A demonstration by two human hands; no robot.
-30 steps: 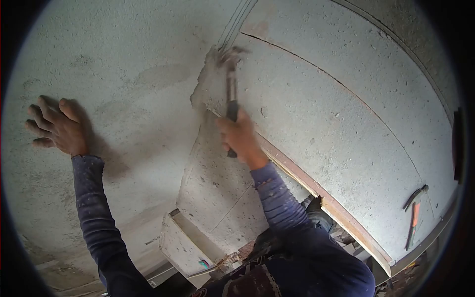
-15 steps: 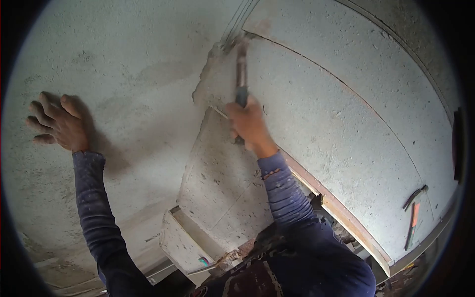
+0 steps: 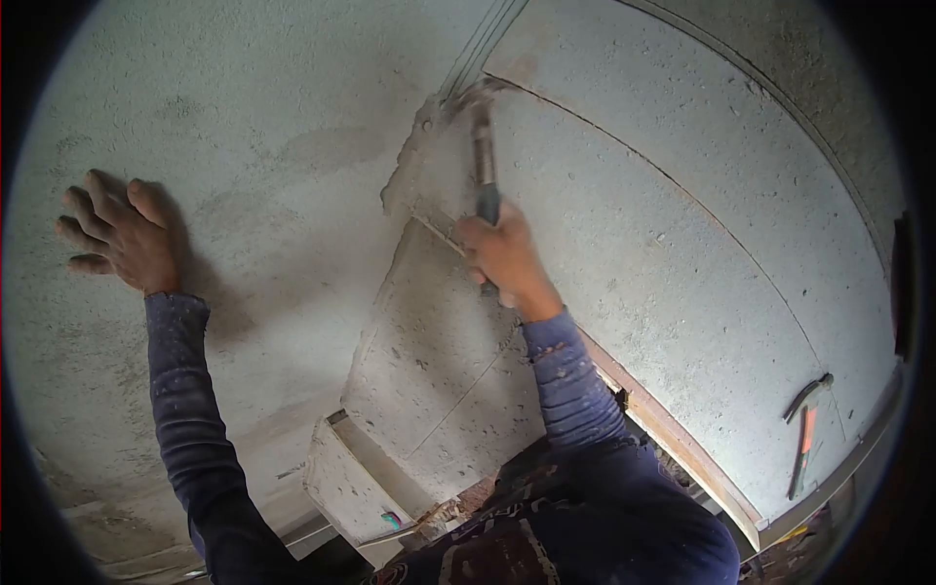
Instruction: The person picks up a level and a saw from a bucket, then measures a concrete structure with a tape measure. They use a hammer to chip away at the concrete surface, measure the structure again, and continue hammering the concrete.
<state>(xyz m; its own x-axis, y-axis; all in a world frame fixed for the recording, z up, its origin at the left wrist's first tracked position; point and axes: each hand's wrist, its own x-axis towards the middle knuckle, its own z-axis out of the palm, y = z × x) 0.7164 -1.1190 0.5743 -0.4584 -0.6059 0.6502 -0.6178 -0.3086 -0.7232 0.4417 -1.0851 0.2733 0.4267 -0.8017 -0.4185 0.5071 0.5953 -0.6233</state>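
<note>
My right hand (image 3: 509, 255) grips the dark handle of a hammer (image 3: 485, 151), whose blurred head is at the broken edge of the plaster (image 3: 414, 161), close to where a thin crack begins. Spread flat on the wall (image 3: 292, 88) at the left is my left hand (image 3: 125, 234), holding nothing. Several thin grooves (image 3: 478, 49) run up from beside the hammer head. Below the hammer lies a grey panel (image 3: 439, 341) with a pitted surface.
A second hammer (image 3: 805, 429) with an orange and dark handle lies on the pale slab at the right. Wooden edging (image 3: 682, 439) runs along the slab's lower side. A box-like recess (image 3: 375, 458) is at lower centre.
My right hand and the hammer appear slightly lower and farther right. The view has shifted a little. My left hand still rests on the wall.
</note>
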